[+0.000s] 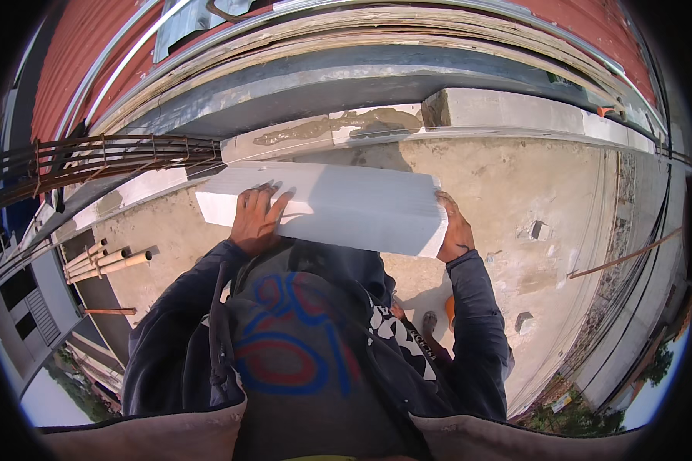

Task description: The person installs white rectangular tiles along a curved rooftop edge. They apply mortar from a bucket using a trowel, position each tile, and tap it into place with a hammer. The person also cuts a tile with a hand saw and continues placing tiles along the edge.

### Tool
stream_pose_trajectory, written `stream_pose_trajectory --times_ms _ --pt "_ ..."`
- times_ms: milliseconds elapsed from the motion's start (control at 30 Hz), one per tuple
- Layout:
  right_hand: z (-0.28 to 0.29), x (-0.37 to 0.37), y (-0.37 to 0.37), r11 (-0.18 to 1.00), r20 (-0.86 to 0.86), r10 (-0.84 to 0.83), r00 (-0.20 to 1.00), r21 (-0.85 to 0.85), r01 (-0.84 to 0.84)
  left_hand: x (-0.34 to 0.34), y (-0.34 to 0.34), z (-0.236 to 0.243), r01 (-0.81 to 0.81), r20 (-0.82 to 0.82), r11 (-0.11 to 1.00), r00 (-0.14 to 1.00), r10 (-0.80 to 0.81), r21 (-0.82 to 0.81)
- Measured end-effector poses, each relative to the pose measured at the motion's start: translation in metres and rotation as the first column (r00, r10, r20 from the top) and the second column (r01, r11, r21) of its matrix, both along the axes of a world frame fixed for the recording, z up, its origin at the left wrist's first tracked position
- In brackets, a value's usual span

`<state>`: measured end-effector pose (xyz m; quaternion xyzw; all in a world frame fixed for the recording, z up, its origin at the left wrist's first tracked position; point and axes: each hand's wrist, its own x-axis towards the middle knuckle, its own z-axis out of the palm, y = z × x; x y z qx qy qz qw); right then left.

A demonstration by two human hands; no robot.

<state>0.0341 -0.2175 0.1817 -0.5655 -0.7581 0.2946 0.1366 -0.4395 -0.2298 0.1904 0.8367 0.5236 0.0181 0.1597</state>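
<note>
A long white lightweight concrete block [354, 203] lies crosswise in front of my body, held between both hands. My left hand [258, 220] grips its near side toward the left, fingertips over the upper face. Round the block's right end, my right hand [455, 227] is closed, its fingers at the corner. Beyond the block runs a low course of pale blocks [277, 140], with a strip of wet grey mortar [377, 121] spread on top. Farther right along this course stands another white block [515, 111].
Bundled rusty rebar [100, 157] juts across at the left. Several tan pipes [108, 263] stick up from a floor opening. The concrete floor [507, 192] spreads right, with small square stubs [540, 230]. Long bamboo strips [361, 31] lie behind the wall, beside a red corrugated roof [77, 61].
</note>
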Motion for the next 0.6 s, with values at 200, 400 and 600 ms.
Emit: stream_pose_trajectory --times_ms 200,400,600 --pt "-0.097 0.039 0.080 0.987 -0.079 0.148 0.986 0.079 -0.142 0.043 0.036 -0.002 -0.130 -0.116 0.990 0.984 0.134 0.048" --pt "-0.147 0.052 0.125 0.971 -0.100 0.228 0.968 0.089 -0.220 0.062 0.054 -0.025 -0.160 -0.216 0.986 0.962 0.167 0.052" --pt "-0.155 0.047 0.143 0.989 -0.146 0.131 0.981 -0.045 -0.139 0.067 0.072 -0.038 -0.217 -0.234 0.975 0.952 0.200 -0.050"
